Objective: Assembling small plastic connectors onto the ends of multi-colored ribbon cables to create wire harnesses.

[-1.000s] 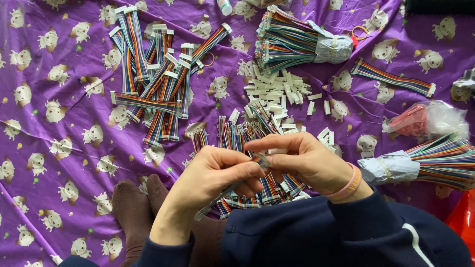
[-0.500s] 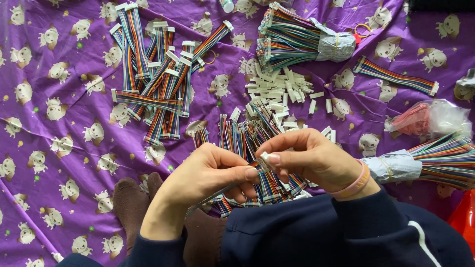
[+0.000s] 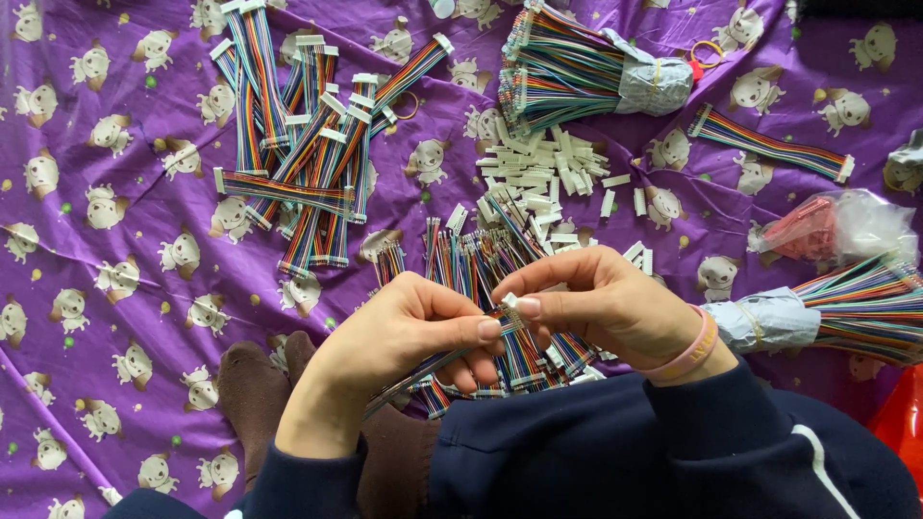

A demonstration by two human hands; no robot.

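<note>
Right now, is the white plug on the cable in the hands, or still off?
Cannot tell: right hand pinches the white plug against the cable end held by left hand; fingers hide the joint.

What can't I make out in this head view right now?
- White connector: mostly pinched between fingertips of the left hand and right hand; its pins are too small.
- Ribbon cable: its lower end is hidden under the left hand.
- Right bundle: cut off by the frame's edge.
- Clear bag: contents blurred by plastic.

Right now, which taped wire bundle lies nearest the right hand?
The taped bundle at the right edge, beside the right hand's wrist; the other taped bundle lies at the top.
</note>
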